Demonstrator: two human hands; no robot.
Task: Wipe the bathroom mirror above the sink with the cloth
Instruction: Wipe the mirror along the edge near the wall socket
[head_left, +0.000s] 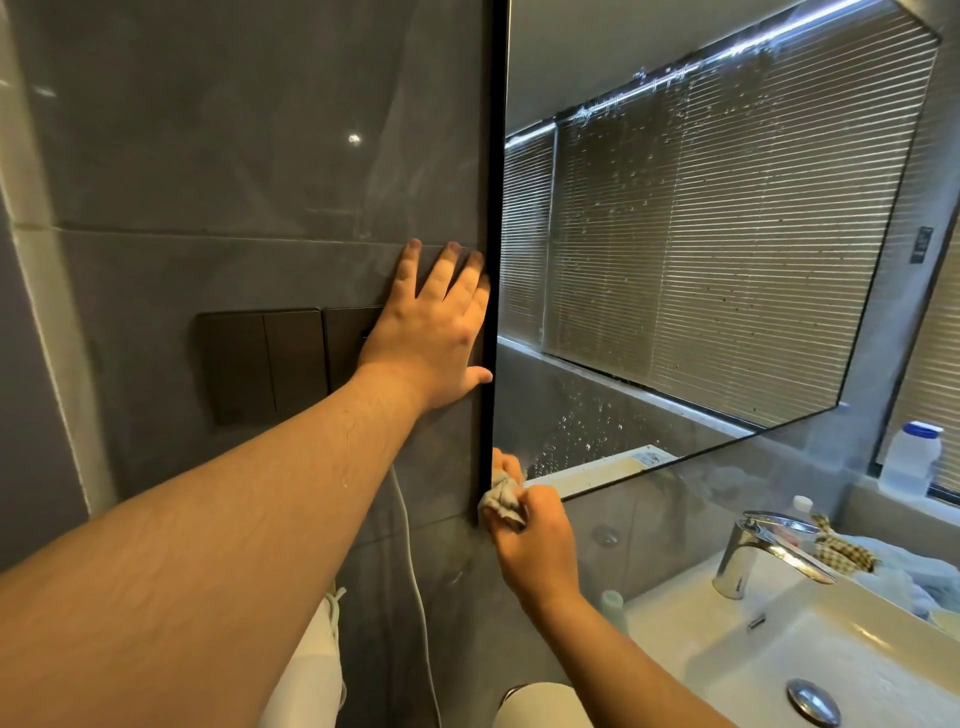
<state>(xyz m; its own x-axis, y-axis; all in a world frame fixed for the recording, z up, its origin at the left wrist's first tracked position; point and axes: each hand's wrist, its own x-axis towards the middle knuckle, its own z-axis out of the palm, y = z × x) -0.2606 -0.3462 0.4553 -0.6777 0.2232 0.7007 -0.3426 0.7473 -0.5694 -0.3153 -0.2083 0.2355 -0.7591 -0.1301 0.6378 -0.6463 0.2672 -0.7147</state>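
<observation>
1. Grey cloth (503, 500) sat bunched in the right hand (535, 540), its fingers (524, 506) curled round it, at the mirror (727, 234)'s lower left corner.
2. Left hand (434, 332) lay flat on the wall (234, 156), fingers spread, beside the mirror's black frame (493, 208).

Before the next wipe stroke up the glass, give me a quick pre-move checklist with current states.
1. Crumpled grey cloth gripped in right hand: ok.
2. Cloth at black-framed mirror's lower left corner: ok.
3. Left hand flat on grey tiled wall, bracing beside the frame: ok.
4. Glass free of water droplets: not ok, spots across it.
5. Chrome faucet and white sink clear of the arm's path: ok.
6. Cloth damp enough: cannot tell.
</observation>
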